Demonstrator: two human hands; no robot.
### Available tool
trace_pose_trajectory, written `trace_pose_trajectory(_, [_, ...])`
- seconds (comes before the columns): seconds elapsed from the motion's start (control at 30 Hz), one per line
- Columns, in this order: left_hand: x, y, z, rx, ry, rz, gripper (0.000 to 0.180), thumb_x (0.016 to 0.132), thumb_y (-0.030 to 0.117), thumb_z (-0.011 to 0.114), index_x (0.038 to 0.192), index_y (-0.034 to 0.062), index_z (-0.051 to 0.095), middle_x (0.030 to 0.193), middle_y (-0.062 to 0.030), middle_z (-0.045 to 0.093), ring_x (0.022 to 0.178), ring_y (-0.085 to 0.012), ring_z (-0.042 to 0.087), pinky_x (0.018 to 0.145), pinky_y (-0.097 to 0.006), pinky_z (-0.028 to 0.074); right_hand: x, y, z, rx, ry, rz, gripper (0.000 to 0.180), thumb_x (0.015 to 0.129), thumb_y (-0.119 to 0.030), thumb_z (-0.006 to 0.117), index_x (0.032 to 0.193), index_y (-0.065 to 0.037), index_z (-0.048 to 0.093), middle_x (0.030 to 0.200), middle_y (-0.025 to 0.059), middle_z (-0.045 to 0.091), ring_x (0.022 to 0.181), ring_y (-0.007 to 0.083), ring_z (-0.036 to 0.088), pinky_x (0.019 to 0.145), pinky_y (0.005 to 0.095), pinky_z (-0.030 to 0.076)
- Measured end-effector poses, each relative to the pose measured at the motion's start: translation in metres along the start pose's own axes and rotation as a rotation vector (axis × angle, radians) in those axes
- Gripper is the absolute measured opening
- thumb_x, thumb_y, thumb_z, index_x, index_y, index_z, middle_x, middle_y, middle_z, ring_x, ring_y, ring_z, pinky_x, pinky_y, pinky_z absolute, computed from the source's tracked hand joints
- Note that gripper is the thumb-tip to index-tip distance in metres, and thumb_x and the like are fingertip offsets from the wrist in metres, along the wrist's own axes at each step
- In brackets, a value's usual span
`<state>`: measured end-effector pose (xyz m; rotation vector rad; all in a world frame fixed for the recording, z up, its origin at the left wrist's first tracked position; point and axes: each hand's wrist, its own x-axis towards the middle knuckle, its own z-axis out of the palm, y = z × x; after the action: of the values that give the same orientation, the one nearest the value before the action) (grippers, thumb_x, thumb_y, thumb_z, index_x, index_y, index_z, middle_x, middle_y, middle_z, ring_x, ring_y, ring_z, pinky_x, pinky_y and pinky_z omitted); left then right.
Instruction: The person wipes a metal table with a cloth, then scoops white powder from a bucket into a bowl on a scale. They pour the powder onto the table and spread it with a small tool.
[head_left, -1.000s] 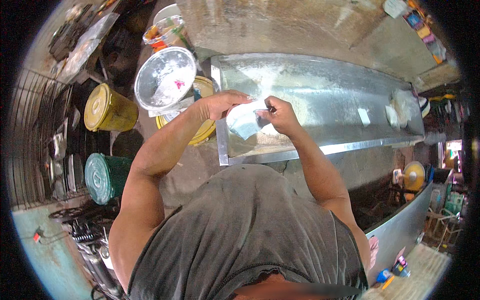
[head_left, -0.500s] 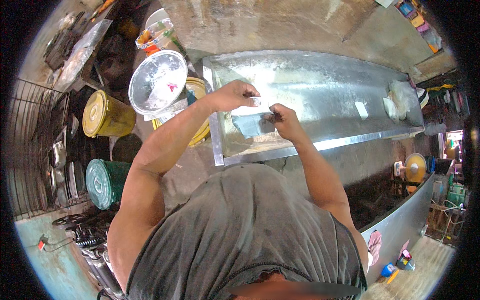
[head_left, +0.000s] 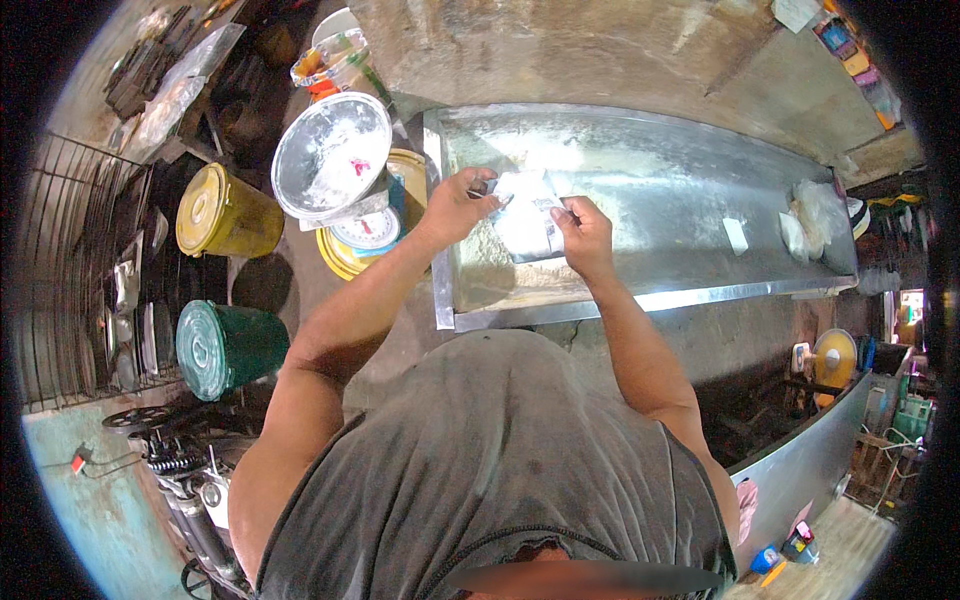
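Note:
A white packet (head_left: pixel 530 232) with dark print is held up between my two hands, over the left end of a long metal trough (head_left: pixel 660 190). My left hand (head_left: pixel 458 208) pinches its upper left edge, thumb and fingers bent together. At the right edge, my right hand (head_left: pixel 588 236) grips it with the thumb on the face toward me. Glare washes out the upper part of the packet, so I cannot tell whether it is torn.
Left of the trough, a floury bowl (head_left: pixel 330 150) sits on a dial scale (head_left: pixel 365 228) above a yellow lid. Further left stand a yellow bucket (head_left: pixel 228 212) and a green bucket (head_left: pixel 235 348). A white paper (head_left: pixel 735 236) and plastic bags (head_left: pixel 815 220) lie toward the trough's right end.
The packet has turned from a grey, shaded face to a bright white printed one. Both hands have shifted slightly; the right one is a little further right. The view has also moved a bit.

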<state>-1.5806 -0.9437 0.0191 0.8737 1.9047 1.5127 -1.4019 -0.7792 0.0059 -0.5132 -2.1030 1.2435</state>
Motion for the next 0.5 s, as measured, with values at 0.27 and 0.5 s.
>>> trace_pose_trajectory(0.27, [-0.006,0.014,0.015,0.294,0.194,-0.068,0.035,0.079,0.016,0.081,0.102,-0.0018,0.061,0.087,-0.0159,0.068,0.077,-0.0196,0.066,0.067,-0.034,0.051,-0.008,-0.004,0.010,0.024,0.042,0.006,0.012,0.087,-0.006,0.068,0.094,0.003,0.064,0.083,0.0133,0.063,0.069,0.0190,0.059,0.064,0.0306,0.047])
trace_pose_trajectory(0.5, [-0.012,0.011,0.032,0.427,0.310,0.413,0.030,0.079,0.018,0.081,0.086,0.0006,0.058,0.077,-0.0150,0.061,0.067,-0.0211,0.057,0.065,-0.037,0.048,-0.007,-0.009,0.012,-0.024,0.117,-0.001,0.011,0.088,-0.008,0.068,0.092,0.001,0.064,0.083,0.0135,0.062,0.069,0.0226,0.059,0.065,0.0334,0.047])
